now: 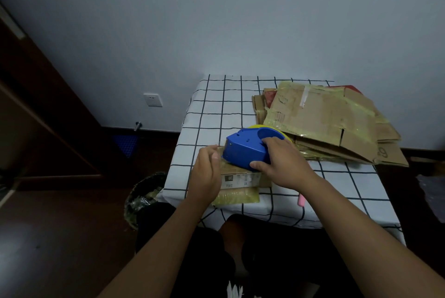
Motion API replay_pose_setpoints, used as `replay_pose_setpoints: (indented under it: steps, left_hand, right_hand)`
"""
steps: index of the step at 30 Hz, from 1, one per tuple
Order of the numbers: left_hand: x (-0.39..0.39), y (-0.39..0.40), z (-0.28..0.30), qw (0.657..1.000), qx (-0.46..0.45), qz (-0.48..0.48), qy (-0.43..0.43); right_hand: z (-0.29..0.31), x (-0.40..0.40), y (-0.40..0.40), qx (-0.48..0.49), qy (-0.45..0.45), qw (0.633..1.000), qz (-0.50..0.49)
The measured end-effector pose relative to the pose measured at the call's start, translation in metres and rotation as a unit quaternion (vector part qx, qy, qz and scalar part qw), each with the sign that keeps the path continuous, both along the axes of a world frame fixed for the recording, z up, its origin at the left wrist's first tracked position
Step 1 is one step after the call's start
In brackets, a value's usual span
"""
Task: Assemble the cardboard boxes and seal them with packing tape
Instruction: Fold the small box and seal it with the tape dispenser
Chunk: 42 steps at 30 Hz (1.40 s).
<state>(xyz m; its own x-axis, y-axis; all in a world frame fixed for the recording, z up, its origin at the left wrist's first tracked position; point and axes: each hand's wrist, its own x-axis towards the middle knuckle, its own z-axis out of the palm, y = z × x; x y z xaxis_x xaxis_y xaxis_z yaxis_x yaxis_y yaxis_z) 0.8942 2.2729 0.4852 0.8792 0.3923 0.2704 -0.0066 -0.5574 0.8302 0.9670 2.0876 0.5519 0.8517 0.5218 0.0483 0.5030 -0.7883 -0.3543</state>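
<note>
a checked tablecloth (216, 110) bears a pile of flattened cardboard (332, 124) at far right. near the front edge sits 1 small cardboard box (240, 181); the left hand (208, 170) grips its left end. the right hand (284, 165) clasps a blue tape dispenser (245, 150) on the box top.

A blue tape dispenser (248, 150) with a yellowish roll is gripped by the right hand (284, 165) and is held on top of a small cardboard box (240, 181) at the near left part of the table (216, 110). The box's left end is held by the left hand (207, 172), fingers curled round its edge. A printed label is seen on the box's near face. A stack of flattened cardboard boxes (330, 122) with yellowish tape is laid at the far right. A pink object (301, 201) is partly hidden beside the right forearm. A waste bin (144, 199) is seen on the floor, left of the table.
</note>
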Motion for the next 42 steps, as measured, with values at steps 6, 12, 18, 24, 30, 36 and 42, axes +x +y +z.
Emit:
replay_pose_setpoints:
  steps: [6, 12, 18, 24, 30, 36, 42]
  left_hand:
    - [0.010, 0.004, 0.009, 0.992, -0.107, 0.051, 0.047]
    - [0.011, 0.006, 0.015, 0.989, -0.128, 0.049, 0.062]
    - [0.009, 0.009, 0.017, 0.973, -0.215, 0.040, 0.078]
    - [0.008, 0.013, 0.026, 0.956, -0.276, 0.062, 0.079]
    - [0.010, 0.016, 0.025, 0.928, -0.358, 0.056, 0.091]
    - [0.013, 0.018, 0.016, 0.923, -0.365, 0.072, 0.097]
    - [0.013, 0.012, 0.011, 0.945, -0.306, 0.097, 0.071]
  right_hand:
    - [0.011, 0.006, 0.000, -0.029, -0.023, 0.999, 0.022]
    - [0.050, 0.005, 0.005, -0.094, -0.070, 0.991, 0.061]
    - [0.099, 0.006, 0.017, -0.147, -0.057, 0.984, 0.078]
    - [0.102, 0.027, 0.033, -0.169, 0.042, 0.981, 0.091]
    - [0.083, 0.039, 0.037, -0.197, 0.080, 0.973, 0.095]
    - [0.081, 0.040, 0.030, -0.168, 0.063, 0.973, 0.144]
    - [0.083, 0.040, 0.030, -0.223, 0.104, 0.957, 0.154]
